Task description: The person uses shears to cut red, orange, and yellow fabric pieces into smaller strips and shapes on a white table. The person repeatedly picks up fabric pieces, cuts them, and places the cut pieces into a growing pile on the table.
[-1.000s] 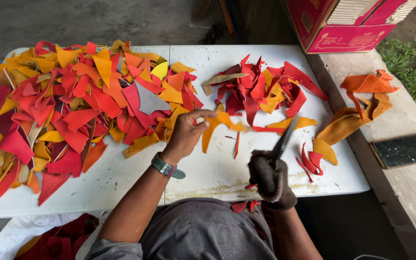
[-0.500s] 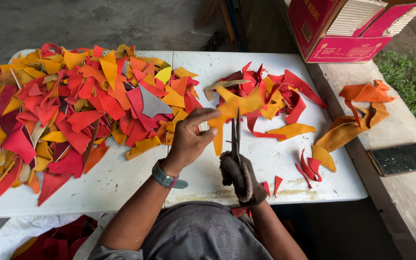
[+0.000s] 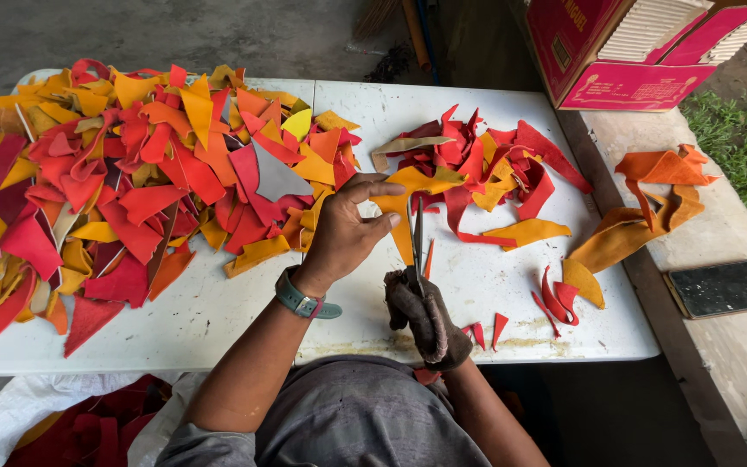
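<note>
Yellow leather scrap (image 3: 401,201) is pinched by bare left hand (image 3: 345,232); scissors (image 3: 418,235) are gripped by gloved right hand (image 3: 424,313), near table's (image 3: 218,320) front edge.

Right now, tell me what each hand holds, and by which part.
Left hand pinches a yellow scrap at its left edge; gloved right hand grips scissors by the handles.

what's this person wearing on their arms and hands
The left hand is bare, with a teal-green wristwatch strapped at the wrist. The right hand wears a dark brown, worn-looking glove. Both forearms are uncovered; a grey shirt covers the torso.
</note>
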